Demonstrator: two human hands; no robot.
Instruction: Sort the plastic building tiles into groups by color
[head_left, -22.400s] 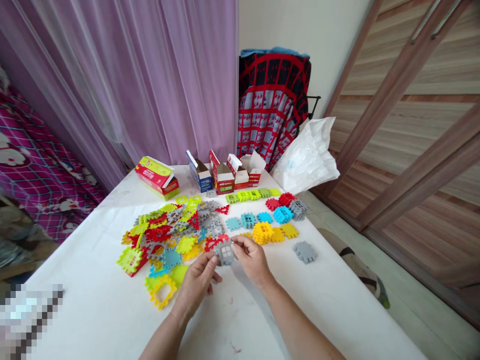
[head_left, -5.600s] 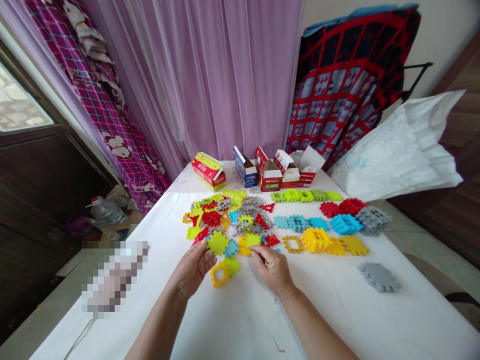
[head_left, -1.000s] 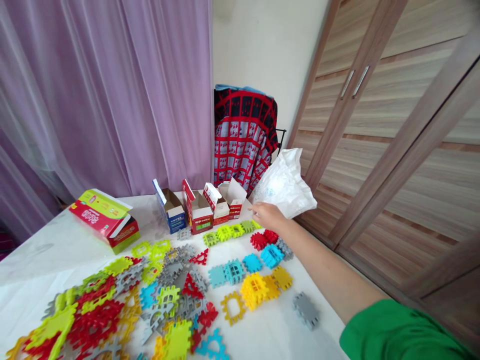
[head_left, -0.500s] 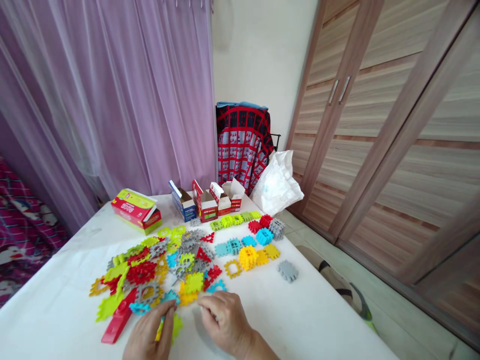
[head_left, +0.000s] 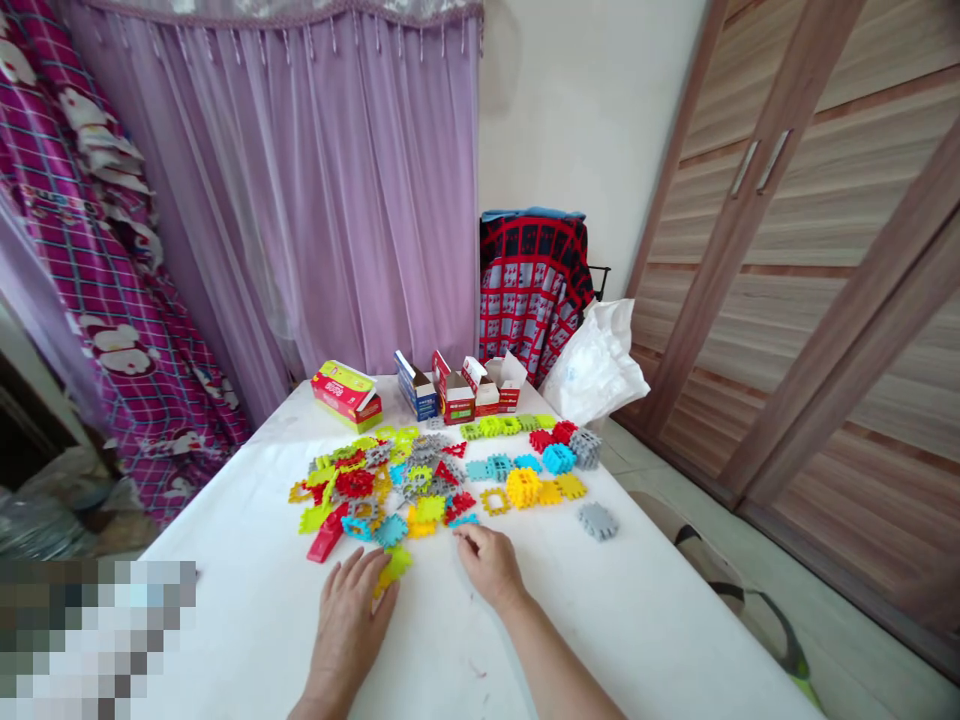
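Note:
My left hand (head_left: 351, 605) lies low over the near side of the table, fingers stretched out. Its fingertips and thumb are beside a yellow piece (head_left: 383, 580) and a lime-green toothed building piece (head_left: 399, 562), partly covering them. To the right, my right hand (head_left: 489, 565) rests on the table with its fingers curled together; whatever they may hold is hidden. Just beyond it lies a blue toothed piece (head_left: 465, 519). A loose pile of toothed plastic pieces (head_left: 431, 470) in grey, red, lime, yellow and blue spreads ahead of both hands, with a red bar-like piece (head_left: 328, 532) at its left.
Rows of sorted pieces stand right of the pile: lime (head_left: 501, 427), blue (head_left: 499, 468) and yellow (head_left: 523, 488). A grey piece (head_left: 598, 521) lies near the right edge. Small open boxes (head_left: 454, 400), a red-and-yellow box (head_left: 346, 398) and a white bag (head_left: 596, 370) line the back.
The view has tilted and swung left. My left hand has gone from closed around a yellow piece to fingers stretched over the table. My right hand stays curled.

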